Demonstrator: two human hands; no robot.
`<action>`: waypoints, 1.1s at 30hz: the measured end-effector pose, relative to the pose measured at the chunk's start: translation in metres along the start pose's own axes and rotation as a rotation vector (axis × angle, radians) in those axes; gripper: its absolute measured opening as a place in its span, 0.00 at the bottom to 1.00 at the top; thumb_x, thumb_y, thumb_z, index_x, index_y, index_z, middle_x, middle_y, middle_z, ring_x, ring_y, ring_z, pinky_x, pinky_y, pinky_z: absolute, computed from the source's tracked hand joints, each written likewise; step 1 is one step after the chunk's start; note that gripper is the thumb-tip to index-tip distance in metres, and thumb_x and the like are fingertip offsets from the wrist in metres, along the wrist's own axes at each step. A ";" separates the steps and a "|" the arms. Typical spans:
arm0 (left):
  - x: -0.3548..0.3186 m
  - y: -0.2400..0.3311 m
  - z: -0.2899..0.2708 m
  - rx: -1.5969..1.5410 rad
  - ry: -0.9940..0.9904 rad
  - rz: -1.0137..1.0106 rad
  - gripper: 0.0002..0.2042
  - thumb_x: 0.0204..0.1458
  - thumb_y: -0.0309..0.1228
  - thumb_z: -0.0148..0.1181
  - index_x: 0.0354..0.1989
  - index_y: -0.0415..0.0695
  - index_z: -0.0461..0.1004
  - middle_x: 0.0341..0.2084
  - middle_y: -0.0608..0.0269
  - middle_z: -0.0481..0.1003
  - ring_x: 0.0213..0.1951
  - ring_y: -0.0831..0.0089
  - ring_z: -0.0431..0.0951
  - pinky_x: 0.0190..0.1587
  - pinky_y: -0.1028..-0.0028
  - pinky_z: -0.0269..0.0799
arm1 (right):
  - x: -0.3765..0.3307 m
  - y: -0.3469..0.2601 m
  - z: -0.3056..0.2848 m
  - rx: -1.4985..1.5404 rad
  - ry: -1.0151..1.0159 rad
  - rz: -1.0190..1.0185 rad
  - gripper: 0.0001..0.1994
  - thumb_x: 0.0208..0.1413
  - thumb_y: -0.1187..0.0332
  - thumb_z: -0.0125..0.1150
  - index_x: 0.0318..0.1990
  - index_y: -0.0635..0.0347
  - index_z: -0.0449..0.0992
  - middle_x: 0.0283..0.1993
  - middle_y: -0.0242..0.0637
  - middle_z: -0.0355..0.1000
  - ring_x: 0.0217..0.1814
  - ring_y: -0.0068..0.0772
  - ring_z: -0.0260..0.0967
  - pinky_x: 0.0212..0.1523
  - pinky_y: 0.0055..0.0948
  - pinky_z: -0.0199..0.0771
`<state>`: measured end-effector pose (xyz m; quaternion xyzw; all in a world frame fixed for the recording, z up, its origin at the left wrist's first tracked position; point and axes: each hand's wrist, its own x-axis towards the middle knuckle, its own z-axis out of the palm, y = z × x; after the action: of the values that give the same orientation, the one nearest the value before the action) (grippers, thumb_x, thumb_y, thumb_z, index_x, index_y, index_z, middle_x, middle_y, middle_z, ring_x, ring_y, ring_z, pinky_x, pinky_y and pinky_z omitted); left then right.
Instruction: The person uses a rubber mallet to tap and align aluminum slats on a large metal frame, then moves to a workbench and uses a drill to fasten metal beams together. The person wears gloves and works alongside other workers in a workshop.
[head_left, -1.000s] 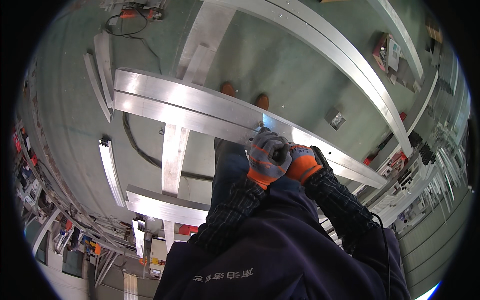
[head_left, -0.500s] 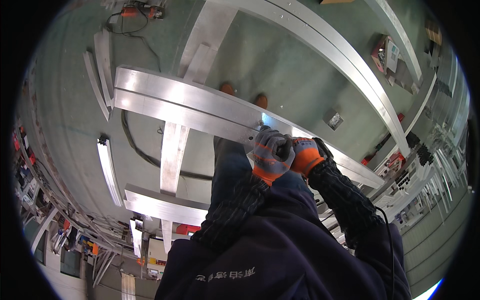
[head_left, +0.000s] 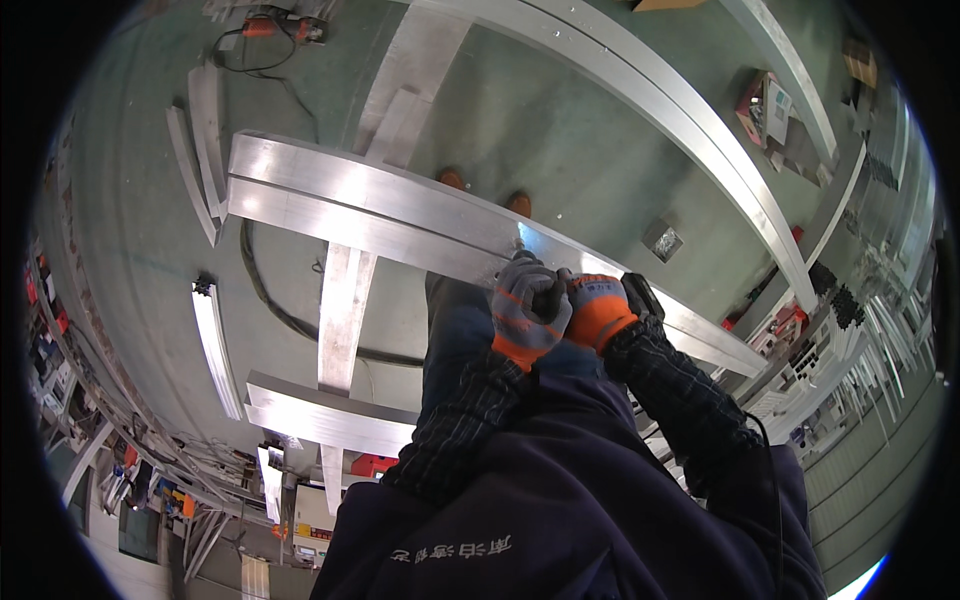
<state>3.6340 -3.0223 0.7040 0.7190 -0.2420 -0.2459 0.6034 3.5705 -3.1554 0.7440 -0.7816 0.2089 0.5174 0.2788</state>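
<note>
Both my hands wear grey gloves with orange cuffs and are closed together at the near edge of a long silvery metal beam point(head_left: 370, 190). My right hand point(head_left: 598, 305) grips what looks like a cordless drill, mostly hidden; its black block point(head_left: 642, 297) sticks out beside the glove. My left hand point(head_left: 528, 308) is wrapped round the front part of the drill, fingers curled. Just beyond the left glove, a small tip meets the beam's face, and a bright bluish light patch lies there. The contact point itself is partly hidden by the glove.
Flat metal crosspieces point(head_left: 347, 310) lie under the beam. A second long beam point(head_left: 650, 85) curves across the far right. An orange corded power tool point(head_left: 270, 27) rests on the floor at far left. A dark cable point(head_left: 262, 285) runs below the beam. An open box point(head_left: 765, 108) stands far right.
Both hands have shifted slightly left along the beam, and the left glove now covers the dark hole seen before. More of the black block shows beside my right hand.
</note>
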 end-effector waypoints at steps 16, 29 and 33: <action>0.007 0.001 0.013 0.047 0.001 0.052 0.10 0.43 0.21 0.69 0.33 0.40 0.74 0.34 0.53 0.78 0.38 0.54 0.79 0.44 0.61 0.77 | 0.002 0.015 0.005 0.047 -0.005 -0.004 0.25 0.53 0.50 0.61 0.51 0.58 0.77 0.39 0.47 0.81 0.43 0.52 0.80 0.43 0.46 0.79; 0.015 -0.009 0.007 -0.020 0.002 -0.130 0.08 0.44 0.18 0.66 0.32 0.40 0.76 0.33 0.55 0.78 0.40 0.56 0.80 0.49 0.63 0.77 | 0.024 0.010 0.005 -0.020 -0.010 0.005 0.30 0.49 0.51 0.65 0.56 0.61 0.75 0.46 0.47 0.81 0.49 0.50 0.81 0.49 0.43 0.80; 0.021 -0.004 0.011 0.025 0.038 -0.027 0.09 0.44 0.19 0.67 0.33 0.40 0.75 0.35 0.54 0.79 0.41 0.54 0.80 0.50 0.61 0.77 | 0.015 0.014 0.004 0.023 -0.072 0.036 0.36 0.48 0.50 0.66 0.62 0.63 0.67 0.44 0.47 0.81 0.50 0.51 0.80 0.49 0.42 0.79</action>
<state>3.6426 -3.0436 0.6971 0.7342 -0.2240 -0.2371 0.5954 3.5647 -3.1641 0.7254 -0.7554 0.2189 0.5476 0.2857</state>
